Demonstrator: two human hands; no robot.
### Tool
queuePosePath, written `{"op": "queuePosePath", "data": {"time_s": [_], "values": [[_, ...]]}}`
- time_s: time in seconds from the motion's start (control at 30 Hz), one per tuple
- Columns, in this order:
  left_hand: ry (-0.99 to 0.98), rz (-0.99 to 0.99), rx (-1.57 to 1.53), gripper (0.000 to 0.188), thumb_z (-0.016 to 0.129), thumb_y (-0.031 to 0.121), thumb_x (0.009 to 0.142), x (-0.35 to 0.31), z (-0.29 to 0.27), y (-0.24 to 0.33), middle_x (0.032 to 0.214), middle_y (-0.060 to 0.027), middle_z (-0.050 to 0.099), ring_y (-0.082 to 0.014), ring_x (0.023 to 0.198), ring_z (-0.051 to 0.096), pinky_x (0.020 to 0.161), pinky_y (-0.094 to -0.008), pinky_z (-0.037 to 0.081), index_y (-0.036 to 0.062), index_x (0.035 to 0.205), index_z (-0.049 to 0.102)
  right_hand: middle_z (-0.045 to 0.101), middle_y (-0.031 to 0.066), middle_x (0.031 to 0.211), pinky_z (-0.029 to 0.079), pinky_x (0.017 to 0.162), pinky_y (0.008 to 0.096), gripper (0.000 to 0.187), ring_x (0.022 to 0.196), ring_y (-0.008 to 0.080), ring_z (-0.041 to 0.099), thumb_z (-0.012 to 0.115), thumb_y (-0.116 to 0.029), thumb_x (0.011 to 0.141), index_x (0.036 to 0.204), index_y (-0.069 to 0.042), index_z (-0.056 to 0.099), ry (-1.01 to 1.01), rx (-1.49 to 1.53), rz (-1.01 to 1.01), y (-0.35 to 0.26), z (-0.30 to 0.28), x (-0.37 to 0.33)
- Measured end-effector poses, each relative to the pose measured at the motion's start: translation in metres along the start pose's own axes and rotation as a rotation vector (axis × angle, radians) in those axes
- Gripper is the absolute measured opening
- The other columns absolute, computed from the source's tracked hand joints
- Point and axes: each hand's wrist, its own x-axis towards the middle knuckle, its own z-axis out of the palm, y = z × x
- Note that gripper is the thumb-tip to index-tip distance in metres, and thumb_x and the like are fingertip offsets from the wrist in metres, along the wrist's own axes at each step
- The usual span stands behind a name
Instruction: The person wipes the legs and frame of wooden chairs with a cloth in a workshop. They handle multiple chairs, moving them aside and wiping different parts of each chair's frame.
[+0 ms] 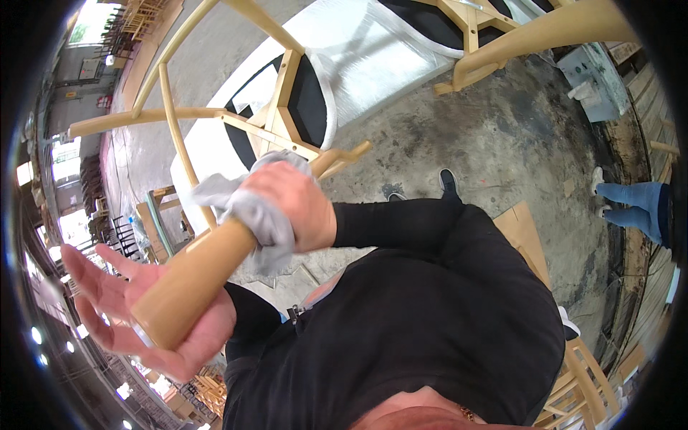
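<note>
A light wooden chair lies upside down, its crossed wooden rails (287, 72) and black seat underside (308, 107) facing up. One thick, tapered chair leg (197, 276) points toward me at the lower left. Around this leg my right hand (290, 204) is closed with a grey cloth (269, 233), pressing it against the wood. My left hand (208, 322) is at the leg's near end, palm up and fingers spread, with the wood against the palm. Part of the leg is hidden by the cloth and my right hand.
The chair rests on a white, plastic-wrapped surface (376, 64). Another upturned chair (494, 54) is at the upper right, near a grey bin (595, 79). Cardboard (519, 233) lies on the stained concrete floor. Someone in blue jeans (638, 204) stands at the far right.
</note>
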Motion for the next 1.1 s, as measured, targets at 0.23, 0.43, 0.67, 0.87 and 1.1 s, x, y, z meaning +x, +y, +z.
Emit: {"op": "queuePosePath", "data": {"time_s": [0.23, 0.43, 0.67, 0.87, 1.1], "values": [[-0.094, 0.028, -0.083, 0.067, 0.033, 0.051, 0.089, -0.005, -0.002, 0.0, 0.132, -0.0412, 0.045, -0.051, 0.133, 0.039, 0.112, -0.0678, 0.014, 0.0037, 0.135, 0.045, 0.062, 0.013, 0.083, 0.048, 0.076, 0.0442, 0.04, 0.079, 0.0332, 0.061, 0.078, -0.026, 0.059, 0.09, -0.004, 0.063, 0.005, -0.05, 0.008, 0.117, 0.007, -0.071], [-0.312, 0.027, -0.02, 0.061, 0.057, 0.036, 0.084, -0.011, -0.014, 0.005, 0.114, -0.0279, 0.06, -0.0472, 0.122, 0.051, 0.112, -0.0635, 0.024, -0.0058, 0.126, 0.044, 0.06, 0.0112, 0.11, 0.044, 0.096, 0.0442, 0.048, 0.11, 0.0327, 0.055, 0.076, -0.014, 0.067, 0.112, -0.007, 0.06, -0.654, -0.392, 0.22, 0.185, -0.025, -0.108], [-0.395, -0.74, -0.337, 0.03, 0.07, -0.002, 0.076, -0.023, -0.024, 0.038, 0.087, -0.0101, 0.067, -0.0145, 0.077, 0.065, 0.071, -0.0273, 0.052, -0.0001, 0.102, 0.055, 0.068, 0.0118, 0.108, 0.05, 0.092, 0.0358, 0.038, 0.103, 0.0206, 0.064, 0.071, -0.007, 0.079, 0.115, -0.001, 0.06, 0.014, -0.11, 0.398, 0.216, -0.088, 0.022], [-0.378, -0.592, -0.291, 0.025, 0.064, -0.001, 0.079, -0.026, -0.015, 0.027, 0.076, -0.0134, 0.062, -0.0201, 0.068, 0.064, 0.069, -0.0383, 0.056, 0.0019, 0.098, 0.046, 0.058, 0.0151, 0.128, 0.049, 0.098, 0.039, 0.054, 0.115, 0.0284, 0.059, 0.07, -0.015, 0.084, 0.132, -0.003, 0.049, 0.23, 0.514, 0.014, 0.169, -0.094, 0.324], [-0.245, -0.609, -0.379, 0.033, 0.076, 0.014, 0.08, -0.027, -0.011, 0.029, 0.07, -0.0115, 0.064, -0.0226, 0.062, 0.064, 0.063, -0.0383, 0.054, 0.0046, 0.095, 0.048, 0.069, 0.0195, 0.107, 0.054, 0.084, 0.04, 0.054, 0.097, 0.0351, 0.067, 0.073, -0.037, 0.072, 0.121, -0.014, 0.065, -0.055, -0.521, -0.072, 0.166, -0.037, 0.476]]}}
